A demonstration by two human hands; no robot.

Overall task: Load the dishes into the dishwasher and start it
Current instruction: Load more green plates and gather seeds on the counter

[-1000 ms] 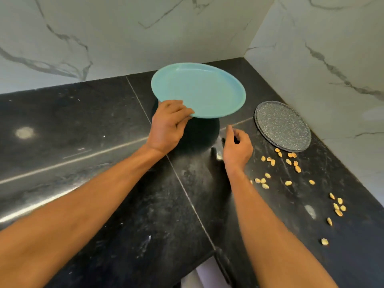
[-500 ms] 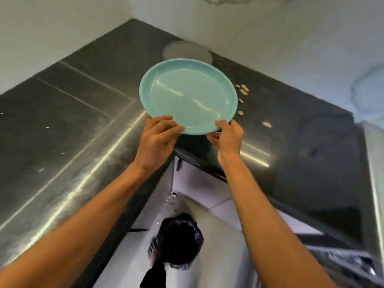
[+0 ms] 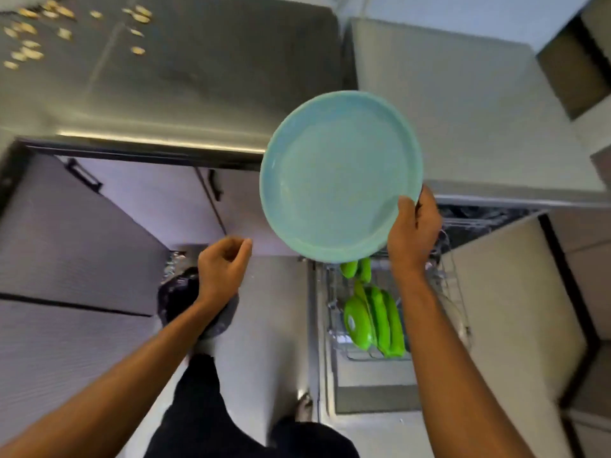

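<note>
A light blue plate (image 3: 334, 173) hangs in the air, tilted, over the counter edge and the open dishwasher. My right hand (image 3: 411, 233) grips its lower right rim, thumb on the upper face. My left hand (image 3: 223, 264) is off the plate, to its lower left, fingers loosely curled and holding nothing. Below the plate the pulled-out dishwasher rack (image 3: 453, 292) of wire holds several green plates (image 3: 373, 317) standing on edge.
The dark counter (image 3: 185, 94) runs across the top, with scattered seeds (image 3: 26, 47) at the far left. Cabinet doors with black handles (image 3: 84, 175) sit under it. A dark bin (image 3: 185, 302) stands on the floor by my left forearm. My legs show at the bottom.
My left hand let go of the blue plate; only the right carries it. The plate moved right, off the counter, over the dishwasher rack. The view swung down and right.
</note>
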